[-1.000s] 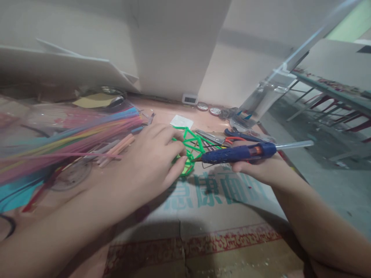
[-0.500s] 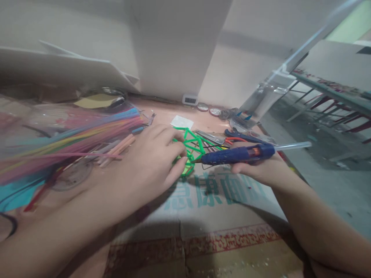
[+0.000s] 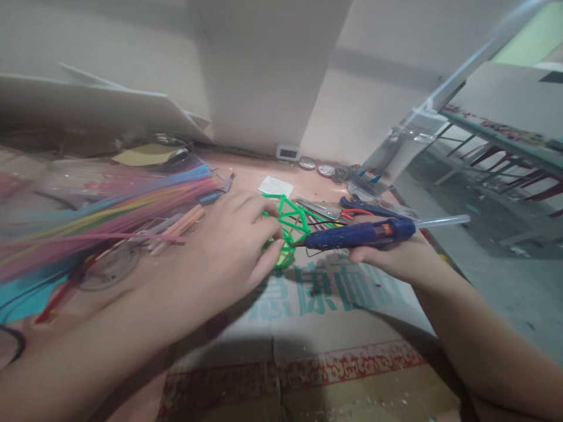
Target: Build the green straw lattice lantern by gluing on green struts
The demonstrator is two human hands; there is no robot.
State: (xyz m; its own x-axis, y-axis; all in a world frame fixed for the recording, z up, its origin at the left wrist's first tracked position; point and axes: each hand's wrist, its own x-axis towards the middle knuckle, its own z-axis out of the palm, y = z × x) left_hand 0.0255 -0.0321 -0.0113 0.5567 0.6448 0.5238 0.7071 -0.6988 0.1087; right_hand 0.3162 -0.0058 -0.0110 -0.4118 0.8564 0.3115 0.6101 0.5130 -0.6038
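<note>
My left hand (image 3: 246,240) is closed on the near left side of a green lattice frame (image 3: 303,220) made of thin sticks; its fingertips hide part of the frame. In my right hand (image 3: 391,252) is a blue glue gun (image 3: 360,234), pointing left, with a clear glue stick (image 3: 444,221) out of its back end. The gun's nozzle meets or nearly meets the frame's lower part, close to my left fingertips. Beneath lies a cardboard sheet (image 3: 325,328) with teal lettering.
Colourful long sticks (image 3: 167,199) lie at the left. Behind the frame are a white paper piece (image 3: 275,186), a small display (image 3: 288,152), round tins (image 3: 326,170) and pliers with red handles (image 3: 356,212). A clear container (image 3: 391,158) stands at the back right.
</note>
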